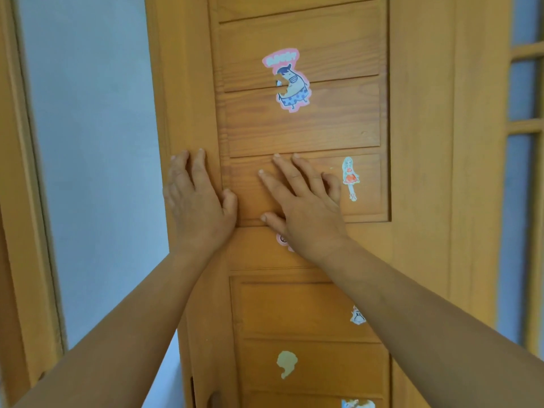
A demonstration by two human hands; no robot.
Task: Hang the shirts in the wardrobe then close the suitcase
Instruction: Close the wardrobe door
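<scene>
**Both palms flat on the wardrobe door**

While the two bare forearms rise from the bottom corners toward the middle of the view, the hands meet the wood side by side. The left hand (197,201) lies flat with its fingers straight and spread. Its outer fingers reach onto the door's left frame strip, and its thumb rests at the edge of the recessed panel. It holds nothing. The right hand (304,206) lies just beside it, also flat, its fingers fanned up and to the left across the lowest slat of the upper panel. It too grasps nothing, only pressing on the surface.

The wardrobe door (300,134) is orange-brown wood with slatted panels above and below a plain crossrail. The right wrist crosses that rail and partly covers a small pink sticker (282,240). A girl sticker (350,178) in an orange dress sits just to the right of the right hand. A cartoon sticker (290,81) with a pink border sits higher up, across two slats. On the lower panel are a torn pale sticker patch (286,363) and a small sticker (357,316) beside the right forearm.

Behind the door on the left is a pale blue wall (94,172). At the far right edge stands a glazed frame (527,125) with wooden bars. Neither shirts nor suitcase appear in this view.
</scene>
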